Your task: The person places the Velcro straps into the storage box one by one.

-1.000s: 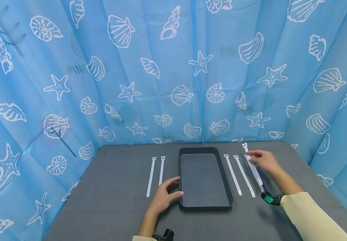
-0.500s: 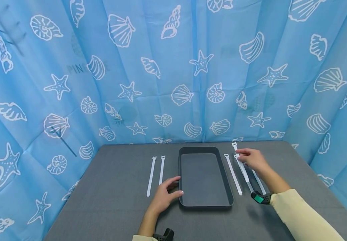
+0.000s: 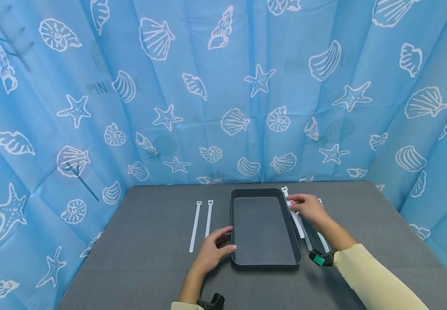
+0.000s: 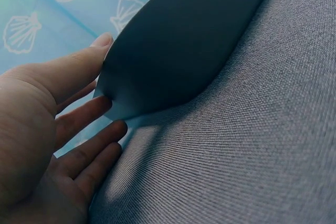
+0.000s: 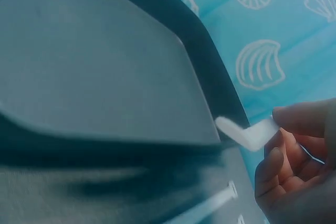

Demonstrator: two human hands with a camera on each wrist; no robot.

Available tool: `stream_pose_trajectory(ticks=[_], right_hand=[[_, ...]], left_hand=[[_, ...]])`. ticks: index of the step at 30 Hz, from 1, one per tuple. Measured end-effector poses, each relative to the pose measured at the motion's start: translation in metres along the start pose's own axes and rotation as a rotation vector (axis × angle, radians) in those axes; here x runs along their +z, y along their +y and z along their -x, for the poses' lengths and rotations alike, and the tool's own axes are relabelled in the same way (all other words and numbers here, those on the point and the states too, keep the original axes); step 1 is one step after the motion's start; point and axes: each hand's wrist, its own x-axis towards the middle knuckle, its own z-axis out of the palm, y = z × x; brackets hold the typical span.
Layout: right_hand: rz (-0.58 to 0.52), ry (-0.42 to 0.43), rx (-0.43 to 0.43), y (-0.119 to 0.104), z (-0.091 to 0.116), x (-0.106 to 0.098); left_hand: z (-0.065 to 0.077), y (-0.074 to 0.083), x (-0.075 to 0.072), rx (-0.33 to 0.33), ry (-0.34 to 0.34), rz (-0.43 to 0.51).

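Observation:
A dark grey rectangular baking tray point(image 3: 262, 232) lies on the table. My left hand point(image 3: 212, 254) holds its left side, with the thumb point(image 4: 84, 66) at the rim and fingers against the outer wall. My right hand point(image 3: 308, 209) pinches a white slotted-head cable tie point(image 3: 299, 226) between thumb and fingers. That cable tie hangs beside the tray's right rim; its head end bends over near the rim in the right wrist view. Two more white cable ties stay on the right, partly hidden behind the right hand and forearm; one of them point(image 3: 324, 243) shows its tail.
Left of the tray, two white cable ties point(image 3: 194, 227) lie side by side, pointing away from me. Grey cloth point(image 3: 150, 258) covers the table. A blue curtain point(image 3: 215, 94) printed with shells and starfish stands behind the table and along its sides.
My right hand has moved left with the pinched cable tie, passing over the cable ties on the right to the tray's right edge. The left hand and the tray have stayed put.

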Motion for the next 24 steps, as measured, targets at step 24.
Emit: stream_pose_trajectory(ticks=[24], right_hand=[[-0.096,-0.072,-0.004,-0.013,-0.009,0.056]], left_hand=[[-0.010,-0.044,0.005,-0.012,0.012,-0.028]])
